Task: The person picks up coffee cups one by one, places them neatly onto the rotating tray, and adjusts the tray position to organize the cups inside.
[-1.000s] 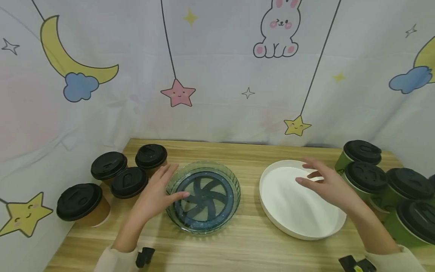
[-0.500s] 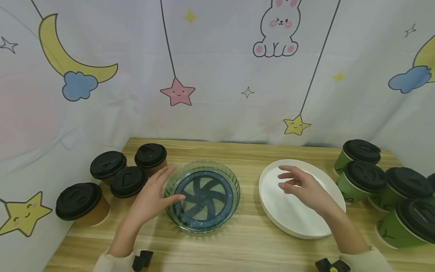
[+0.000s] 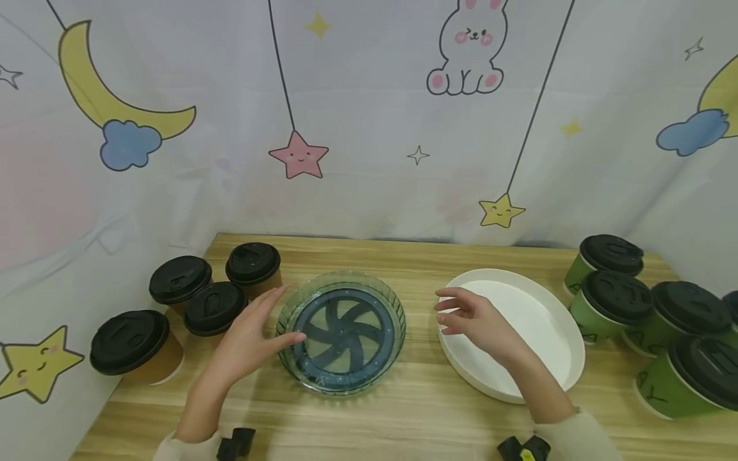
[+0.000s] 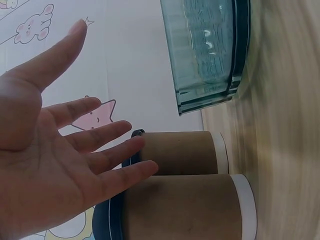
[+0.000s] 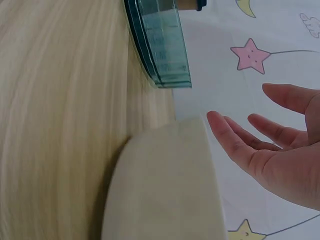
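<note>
My left hand (image 3: 248,336) hovers at the left rim of a clear glass dish (image 3: 343,333) that has a dark blue swirl-patterned base. In the left wrist view its fingers are spread, and nothing lies in the palm (image 4: 45,165). My right hand (image 3: 481,323) hangs over the left part of a round white tray (image 3: 530,320), fingers loosely bent and holding nothing. From the right wrist, that hand (image 5: 280,140) shows above the tray's rim, apart from it. The glass dish (image 5: 162,45) stands beyond.
Several brown paper cups (image 3: 152,358) with black lids stand to the left, close to my left hand. Several green cups (image 3: 663,384) with black lids stand at the right, beyond the tray. A printed white cloth (image 3: 369,115) hangs behind the wooden table (image 3: 369,429).
My right hand has moved left across the white tray, from its right part to its left edge. The left hand has shifted slightly left. Dish, tray and cups stay in place.
</note>
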`<act>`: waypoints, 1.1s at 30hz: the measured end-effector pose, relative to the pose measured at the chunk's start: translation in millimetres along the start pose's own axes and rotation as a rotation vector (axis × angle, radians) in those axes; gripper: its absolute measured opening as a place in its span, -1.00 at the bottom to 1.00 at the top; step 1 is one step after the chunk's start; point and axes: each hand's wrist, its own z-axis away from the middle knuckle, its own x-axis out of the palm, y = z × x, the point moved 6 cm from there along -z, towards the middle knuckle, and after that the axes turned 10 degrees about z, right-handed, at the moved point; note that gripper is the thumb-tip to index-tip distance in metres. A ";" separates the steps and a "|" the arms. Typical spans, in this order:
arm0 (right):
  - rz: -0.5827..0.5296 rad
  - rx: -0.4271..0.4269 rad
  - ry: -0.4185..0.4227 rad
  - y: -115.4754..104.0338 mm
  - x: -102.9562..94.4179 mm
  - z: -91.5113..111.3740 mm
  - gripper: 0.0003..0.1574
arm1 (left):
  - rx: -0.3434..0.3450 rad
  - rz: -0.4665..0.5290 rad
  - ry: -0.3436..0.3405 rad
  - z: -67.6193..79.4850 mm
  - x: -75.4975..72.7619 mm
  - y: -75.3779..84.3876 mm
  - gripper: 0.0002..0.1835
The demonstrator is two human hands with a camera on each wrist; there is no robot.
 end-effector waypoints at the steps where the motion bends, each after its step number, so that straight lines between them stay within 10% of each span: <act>1: -0.014 -0.001 -0.002 -0.2 3.0 -1.6 -0.43 | 0.001 0.001 0.002 0.3 -0.5 -0.5 -0.11; 33: -0.156 0.128 0.111 10.3 59.7 -30.5 -0.46 | -0.002 0.048 -0.029 8.5 -5.5 -6.6 -0.06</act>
